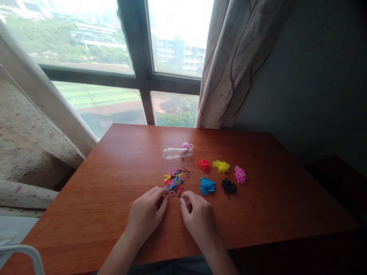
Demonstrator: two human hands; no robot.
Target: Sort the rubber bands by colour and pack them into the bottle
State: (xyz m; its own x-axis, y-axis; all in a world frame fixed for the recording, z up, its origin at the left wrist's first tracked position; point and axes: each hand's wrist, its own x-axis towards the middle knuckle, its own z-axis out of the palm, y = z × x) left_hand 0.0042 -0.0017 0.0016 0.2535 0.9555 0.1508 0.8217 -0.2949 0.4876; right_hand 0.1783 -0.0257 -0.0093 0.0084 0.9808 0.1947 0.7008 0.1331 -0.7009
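The right hand (197,217) has thumb and forefinger pinched on a small dark band (179,196), which sits at the fingertips, just off the table (114,198) or barely touching it. Just beside that pinch, the left hand (146,215) curls its fingertips against the near edge of the mixed heap (174,180). I cannot tell whether it holds a band.

Beyond the pinch and toward the right hand's side lie sorted piles: blue pile (207,186) nearest, black pile (229,186) past it, then red pile (203,165), yellow pile (221,166) and pink pile (240,174) farther out. Past the heap lies a clear bottle (177,153) on its side, with a pink cap (187,145) by its mouth.

By the look of it, this is one band drawn from the heap — sorting by colour. Carrying so slight a thing calls for a steady pinch, and a clean release over the like-coloured pile.
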